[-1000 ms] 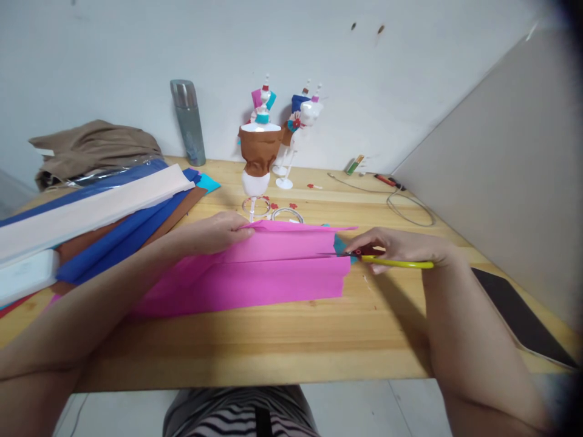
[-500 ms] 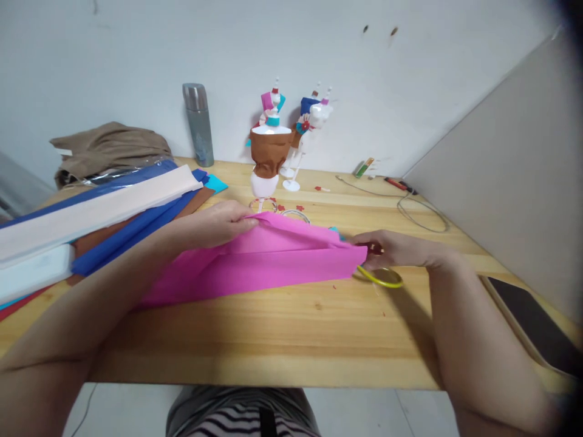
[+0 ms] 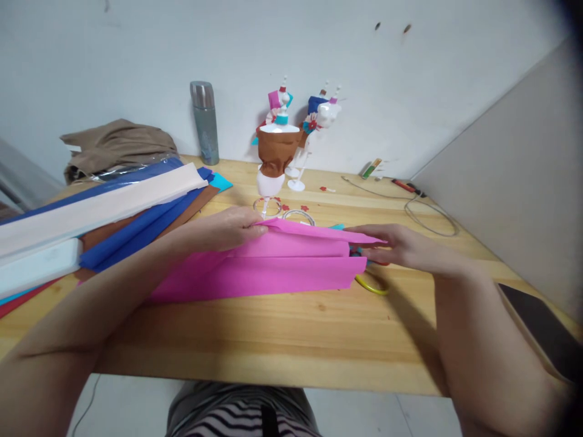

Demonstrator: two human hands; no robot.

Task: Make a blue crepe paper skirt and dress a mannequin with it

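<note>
Bright pink folded paper (image 3: 273,273) lies across the middle of the wooden table, its upper layer lifted. My left hand (image 3: 239,227) pinches the paper's upper edge between thumb and fingers. At the paper's right end, my right hand (image 3: 394,246) has its fingers around the raised corner; small dark, blue and red objects show near those fingers, too unclear to name. Just below that hand lies a yellow ring (image 3: 374,285), partly hidden by the paper.
Stacked coloured sheets (image 3: 100,206), brown cloth (image 3: 121,145) and a flask (image 3: 204,124) are at left. Behind the paper stand decorated figures (image 3: 279,149) and silvery rings (image 3: 298,216). A cable (image 3: 430,226) and a phone (image 3: 537,328) lie at right.
The pink paper's upper layer has opened away from the lower one at the right end. My right hand has shifted slightly right with its fingers more extended. The view has moved slightly.
</note>
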